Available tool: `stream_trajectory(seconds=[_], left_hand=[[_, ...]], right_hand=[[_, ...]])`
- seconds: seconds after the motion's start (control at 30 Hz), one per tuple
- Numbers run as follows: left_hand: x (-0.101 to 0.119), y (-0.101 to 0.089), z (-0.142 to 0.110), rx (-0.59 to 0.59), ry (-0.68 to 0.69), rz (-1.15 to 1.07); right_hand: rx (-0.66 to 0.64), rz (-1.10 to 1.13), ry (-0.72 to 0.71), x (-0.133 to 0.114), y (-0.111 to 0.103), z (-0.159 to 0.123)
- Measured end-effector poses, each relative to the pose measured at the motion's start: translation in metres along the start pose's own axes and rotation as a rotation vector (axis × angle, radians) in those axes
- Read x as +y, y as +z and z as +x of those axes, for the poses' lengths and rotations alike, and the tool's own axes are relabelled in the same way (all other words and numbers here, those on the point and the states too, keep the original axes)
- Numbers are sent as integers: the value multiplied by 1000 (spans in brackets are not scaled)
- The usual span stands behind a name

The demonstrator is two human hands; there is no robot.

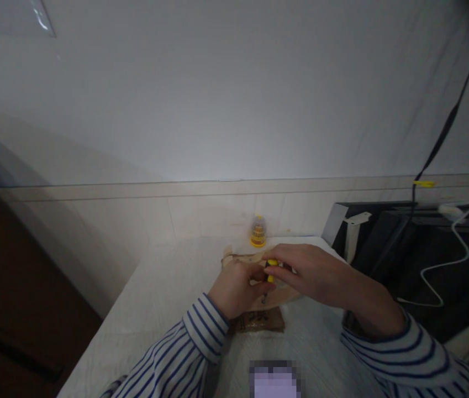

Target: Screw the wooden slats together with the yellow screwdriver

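Observation:
Both hands meet over a flat piece of light wood [282, 296] on the table. A small yellow-and-black screwdriver [270, 278] stands roughly upright between them, its tip end near a small dark spot, perhaps a screw, on the wood. From the right, my right hand [311, 271] pinches the top of the handle with its fingers. Lower down, the thumb and fingers of my left hand [240, 284] close round the handle. Partly under the wood lies a brown packet [263, 320] with dark print. My hands hide much of the wood's middle.
A clear-topped screwdriver bit case with a yellow base [258, 235] stands by the wall. A white cloth [155, 298] covers the table. Black panels [400, 260] and a white cable [462, 249] are to the right. A brown wooden surface [19, 287] is at the left.

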State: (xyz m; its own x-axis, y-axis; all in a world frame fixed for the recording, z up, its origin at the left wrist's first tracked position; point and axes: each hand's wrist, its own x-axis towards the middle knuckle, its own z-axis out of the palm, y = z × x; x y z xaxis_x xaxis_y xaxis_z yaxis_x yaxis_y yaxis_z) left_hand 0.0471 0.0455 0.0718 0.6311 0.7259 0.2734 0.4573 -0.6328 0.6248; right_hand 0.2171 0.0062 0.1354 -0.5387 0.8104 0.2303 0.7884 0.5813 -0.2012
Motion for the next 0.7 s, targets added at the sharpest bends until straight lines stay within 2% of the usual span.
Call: stream_trajectory(seconds=[0.23,0.47,0.7], left_hand=[[-3,4,0,49,-67,-105],[-2,3,0,41,-20,-80],[-2,3,0,41,9,-13]], right_hand=[[-13,16,-9,0,-5,-5],[-27,111,-61,-6,-14,-9],[-16,108,-84,6,-3,-4]])
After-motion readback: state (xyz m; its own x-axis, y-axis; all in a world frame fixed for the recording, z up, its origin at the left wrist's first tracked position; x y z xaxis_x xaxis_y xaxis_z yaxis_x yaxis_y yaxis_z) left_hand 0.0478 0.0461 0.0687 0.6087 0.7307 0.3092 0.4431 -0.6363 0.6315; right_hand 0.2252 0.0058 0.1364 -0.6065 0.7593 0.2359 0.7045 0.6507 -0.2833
